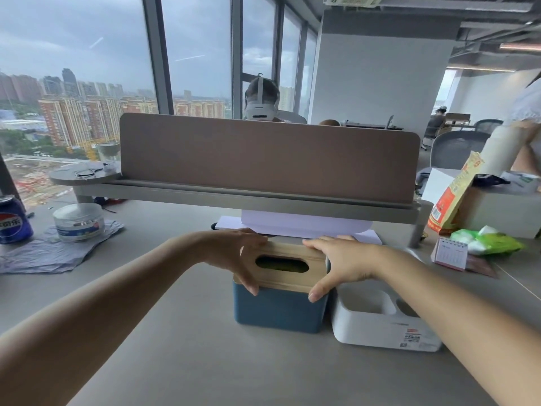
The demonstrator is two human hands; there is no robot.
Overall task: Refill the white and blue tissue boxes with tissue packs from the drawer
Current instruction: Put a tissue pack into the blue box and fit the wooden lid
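We have both hands on the wooden lid (288,266) of the blue tissue box (279,310), mid-bench, straight ahead. Left hand (238,256) pinches the lid's left edge, thumb on the near side, fingers over the far side; right hand (341,266) does the same on the right edge. Both are closed on the lid, not wrapped under the box. Something green shows through the oval slot; likely a tissue pack already inside, but we can't confirm. White tissue box (383,323) sits just beside the blue one on its right, lid off, top open, with an inner insert visible. The lid looks like a light, stiff, smooth slab; we judge it best held by the short ends and kept level so it seats square and doesn't jam. The box body looks like rigid plastic, light, may slide on the bench (181,317) if we push sideways. The drawer isn't in view.
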